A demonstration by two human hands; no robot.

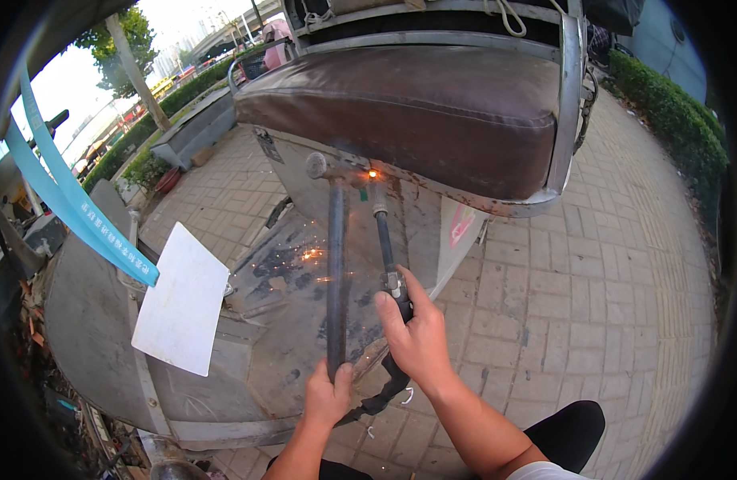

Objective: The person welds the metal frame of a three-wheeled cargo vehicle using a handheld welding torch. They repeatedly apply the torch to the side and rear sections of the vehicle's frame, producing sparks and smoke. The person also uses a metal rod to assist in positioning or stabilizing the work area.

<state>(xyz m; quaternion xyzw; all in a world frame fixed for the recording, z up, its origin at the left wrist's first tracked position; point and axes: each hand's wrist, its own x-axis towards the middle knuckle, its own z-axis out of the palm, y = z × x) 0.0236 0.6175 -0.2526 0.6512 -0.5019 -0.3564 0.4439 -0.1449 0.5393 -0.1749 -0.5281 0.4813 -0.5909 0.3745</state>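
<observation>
My left hand (327, 395) is wrapped round the lower end of a hammer's (336, 264) long dark pipe-like handle. Its rounded metal head (316, 166) is up against the panel below the seat. In my right hand (417, 330) is a welding torch (386, 244), thumb and fingers closed on its black grip. The nozzle points up at a bright orange glowing spot (372, 174) on the rusty seat edge, just right of the hammer head. Sparks (311, 255) scatter over the worn metal floor (280, 320) of the vehicle.
Above the work is a brown padded seat (416, 104) in a metal frame (571, 104). A white card (181, 304) hangs on a blue lanyard (88, 216) at left. The torch's black cable (384, 396) runs below my right hand. Paving (560, 320) and a hedge (664, 112) lie right.
</observation>
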